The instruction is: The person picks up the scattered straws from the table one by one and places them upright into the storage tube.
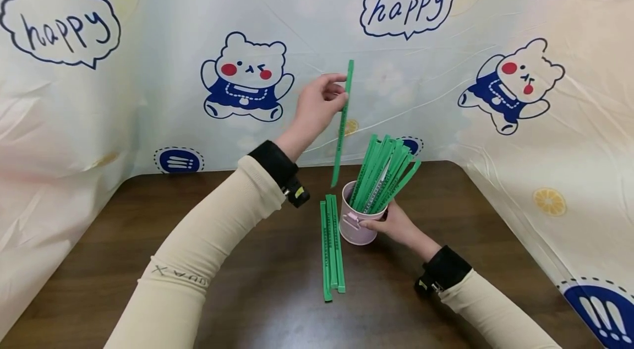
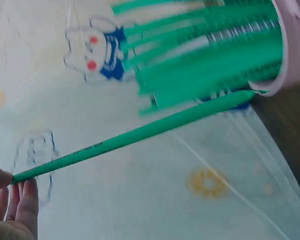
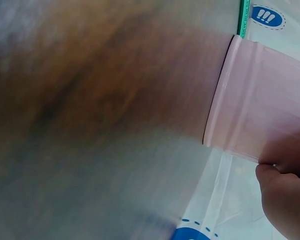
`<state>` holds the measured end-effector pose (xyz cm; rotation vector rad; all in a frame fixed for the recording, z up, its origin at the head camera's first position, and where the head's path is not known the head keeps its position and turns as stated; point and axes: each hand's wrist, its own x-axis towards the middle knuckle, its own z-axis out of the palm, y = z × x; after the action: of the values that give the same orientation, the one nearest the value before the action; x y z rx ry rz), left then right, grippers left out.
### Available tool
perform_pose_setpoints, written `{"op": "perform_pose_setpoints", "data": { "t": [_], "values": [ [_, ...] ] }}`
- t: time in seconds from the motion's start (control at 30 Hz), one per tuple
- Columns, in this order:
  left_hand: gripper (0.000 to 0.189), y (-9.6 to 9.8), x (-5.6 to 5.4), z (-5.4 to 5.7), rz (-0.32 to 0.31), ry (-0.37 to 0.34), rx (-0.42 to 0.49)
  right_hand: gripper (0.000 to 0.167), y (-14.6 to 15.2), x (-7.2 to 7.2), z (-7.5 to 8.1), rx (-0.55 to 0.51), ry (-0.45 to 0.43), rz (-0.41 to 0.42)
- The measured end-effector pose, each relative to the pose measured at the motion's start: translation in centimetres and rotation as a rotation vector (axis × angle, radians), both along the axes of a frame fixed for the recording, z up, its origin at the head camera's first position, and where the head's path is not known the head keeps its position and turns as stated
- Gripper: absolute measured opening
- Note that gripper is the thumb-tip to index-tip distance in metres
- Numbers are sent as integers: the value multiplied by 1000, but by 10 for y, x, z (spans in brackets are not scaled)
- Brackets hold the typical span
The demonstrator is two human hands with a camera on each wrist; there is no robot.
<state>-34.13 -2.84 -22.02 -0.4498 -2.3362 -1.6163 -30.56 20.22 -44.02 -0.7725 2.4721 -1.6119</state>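
In the head view my left hand (image 1: 318, 102) pinches a long, thin green-wrapped stick (image 1: 343, 123) near its upper end. The stick hangs almost upright above the table, left of a small pink bucket (image 1: 358, 234). In the left wrist view, thumb and fingers (image 2: 26, 207) hold the end of this stick (image 2: 135, 134), which has small dark print. My right hand (image 1: 400, 223) grips the bucket from its right side, thumb near the handle fitting. Many similar green sticks (image 1: 381, 173) stand in the bucket, leaning right. The right wrist view shows the bucket wall (image 3: 270, 95) with part of that hand (image 3: 287, 197).
Several green-wrapped sticks (image 1: 332, 250) lie side by side on the dark wooden table (image 1: 247, 261), just left of the bucket. A pale printed sheet (image 1: 163, 90) with bears and "happy" bubbles hangs behind the table and at both sides.
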Motion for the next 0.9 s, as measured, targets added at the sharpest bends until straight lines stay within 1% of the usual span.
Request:
{"op": "perform_pose_setpoints", "data": {
  "t": [0.07,0.13,0.2,0.3,0.4,0.53,0.67,0.8,0.9],
  "values": [
    [41,12,5,0,-36,18,12,93,1,0,0,3,3,1],
    [42,24,10,-3,-72,30,10,92,1,-1,-1,1,4,3],
    [43,33,15,-9,-108,41,5,89,1,-1,-1,3,6,0],
    [43,44,19,-22,-161,42,-13,86,1,-1,-2,-5,9,-2],
    [43,51,22,-38,-199,15,-24,87,1,-1,-2,-17,11,6],
    [41,55,24,-61,-211,-26,-27,88,1,-1,-1,-16,9,15],
    [39,59,24,-80,-217,-22,-38,87,2,-2,-2,-14,13,26],
    [37,64,27,-92,-253,2,-85,86,2,-3,-2,-32,11,34],
    [35,67,30,-99,-281,29,-138,87,2,-2,-1,-38,-10,27]
  ]
}}
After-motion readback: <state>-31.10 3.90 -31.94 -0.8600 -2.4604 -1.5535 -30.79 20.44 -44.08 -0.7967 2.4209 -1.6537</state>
